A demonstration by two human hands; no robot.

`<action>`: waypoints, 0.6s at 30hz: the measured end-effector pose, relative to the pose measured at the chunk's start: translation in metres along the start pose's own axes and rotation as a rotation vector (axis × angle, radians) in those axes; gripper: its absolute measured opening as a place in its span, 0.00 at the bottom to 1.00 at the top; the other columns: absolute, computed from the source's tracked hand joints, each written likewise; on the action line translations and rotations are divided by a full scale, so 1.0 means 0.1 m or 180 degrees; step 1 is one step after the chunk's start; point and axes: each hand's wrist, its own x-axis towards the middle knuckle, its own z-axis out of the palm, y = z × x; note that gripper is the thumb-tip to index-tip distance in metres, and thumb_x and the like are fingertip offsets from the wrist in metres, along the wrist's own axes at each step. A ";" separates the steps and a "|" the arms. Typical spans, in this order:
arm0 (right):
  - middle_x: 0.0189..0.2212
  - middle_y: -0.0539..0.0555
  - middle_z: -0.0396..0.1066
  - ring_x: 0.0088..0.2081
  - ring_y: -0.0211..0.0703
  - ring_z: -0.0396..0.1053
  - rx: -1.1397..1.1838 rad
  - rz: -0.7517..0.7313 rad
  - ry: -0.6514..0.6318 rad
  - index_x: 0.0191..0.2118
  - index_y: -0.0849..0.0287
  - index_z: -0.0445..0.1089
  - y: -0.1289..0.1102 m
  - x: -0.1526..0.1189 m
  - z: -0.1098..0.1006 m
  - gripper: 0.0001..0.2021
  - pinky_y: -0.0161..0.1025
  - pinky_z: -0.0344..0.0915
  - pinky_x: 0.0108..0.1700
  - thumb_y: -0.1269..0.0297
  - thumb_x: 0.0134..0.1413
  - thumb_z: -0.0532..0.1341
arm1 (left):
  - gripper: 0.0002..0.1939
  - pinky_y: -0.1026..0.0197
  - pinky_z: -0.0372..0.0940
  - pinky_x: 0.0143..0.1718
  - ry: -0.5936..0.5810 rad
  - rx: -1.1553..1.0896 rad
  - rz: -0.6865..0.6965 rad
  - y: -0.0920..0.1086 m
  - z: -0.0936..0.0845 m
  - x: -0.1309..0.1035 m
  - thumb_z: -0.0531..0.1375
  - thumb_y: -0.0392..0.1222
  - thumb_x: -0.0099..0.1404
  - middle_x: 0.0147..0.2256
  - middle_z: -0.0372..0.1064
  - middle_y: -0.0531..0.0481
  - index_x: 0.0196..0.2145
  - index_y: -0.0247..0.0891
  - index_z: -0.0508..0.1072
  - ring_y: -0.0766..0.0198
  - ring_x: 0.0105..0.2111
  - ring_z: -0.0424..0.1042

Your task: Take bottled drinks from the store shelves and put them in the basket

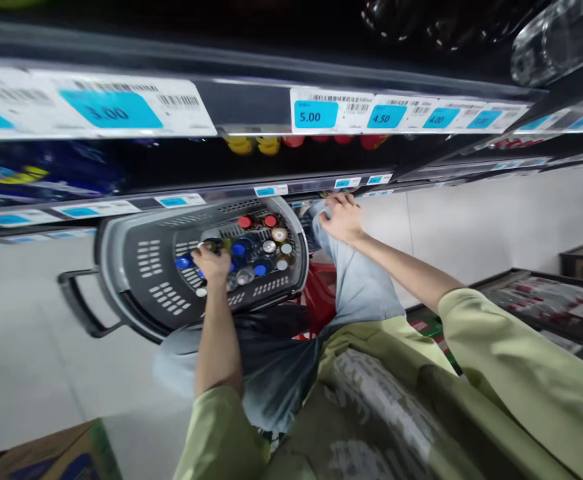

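Left hand (215,265) down in grey basket (129,257) among capped bottles (260,270), grip unclear; right hand (344,217), right of basket, spread over knee (327,241).

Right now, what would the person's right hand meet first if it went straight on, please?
The right hand would probably meet the lower shelf's front edge, though depth is unclear; it might pass beneath.

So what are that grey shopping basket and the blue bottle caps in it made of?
Shopping basket: likely hard plastic, smooth with a slight sheen, judging by the moulded slots and rounded rim.
Blue bottle caps: probably plastic, given their even, opaque colour; blur hides the finer finish.
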 end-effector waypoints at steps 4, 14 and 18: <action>0.63 0.66 0.68 0.63 0.67 0.60 0.0184 -0.0010 0.0011 0.59 0.61 0.76 -0.01 -0.03 0.03 0.22 0.56 0.67 0.58 0.58 0.67 0.56 | 0.20 0.39 0.61 0.69 -0.0054 0.0098 0.0724 0.18 -0.23 -0.42 0.55 0.35 0.66 0.55 0.71 0.29 0.55 0.31 0.72 0.41 0.62 0.66; 0.60 0.71 0.71 0.63 0.70 0.60 0.0590 0.0005 0.0102 0.57 0.65 0.76 0.09 -0.08 0.04 0.22 0.61 0.66 0.58 0.60 0.63 0.58 | 0.20 0.39 0.65 0.66 -0.0185 0.0043 0.1280 0.53 -0.43 -1.46 0.56 0.37 0.68 0.53 0.71 0.30 0.56 0.33 0.72 0.41 0.59 0.71; 0.60 0.72 0.70 0.64 0.71 0.60 0.0686 0.0015 0.0135 0.58 0.66 0.76 0.13 -0.11 0.03 0.23 0.62 0.65 0.58 0.60 0.63 0.59 | 0.22 0.44 0.70 0.63 0.0416 -0.0088 0.1784 1.10 -0.91 -1.13 0.57 0.40 0.69 0.56 0.70 0.32 0.60 0.33 0.69 0.46 0.59 0.71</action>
